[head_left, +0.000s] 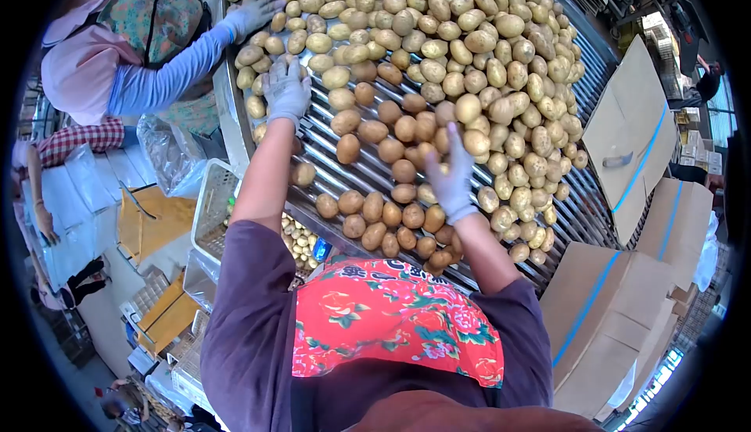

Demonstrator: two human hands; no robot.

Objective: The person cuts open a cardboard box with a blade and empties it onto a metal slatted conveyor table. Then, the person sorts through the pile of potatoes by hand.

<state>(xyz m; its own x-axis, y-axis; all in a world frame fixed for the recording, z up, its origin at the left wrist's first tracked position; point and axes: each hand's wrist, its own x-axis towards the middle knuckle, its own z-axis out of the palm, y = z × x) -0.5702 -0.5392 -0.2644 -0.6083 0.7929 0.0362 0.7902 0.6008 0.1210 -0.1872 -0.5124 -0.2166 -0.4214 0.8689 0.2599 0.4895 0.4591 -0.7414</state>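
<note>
Purple shirt cloth [336,393] is nearest, at 6 o'clock, with a red flowery apron [391,315] that likely keeps it clean. The left hand [288,94], at 11 o'clock, has its fingers a bit spread, close to potatoes. The right hand [454,185], at 3 o'clock, has some fingers spread by brown potatoes [373,131]; blur hides whether it pinches one. Those lie near the middle, between the hands, easy to reach. Metal bars [324,167] hold them up. Big pile of yellow potatoes [468,109]: 1 o'clock.
</note>
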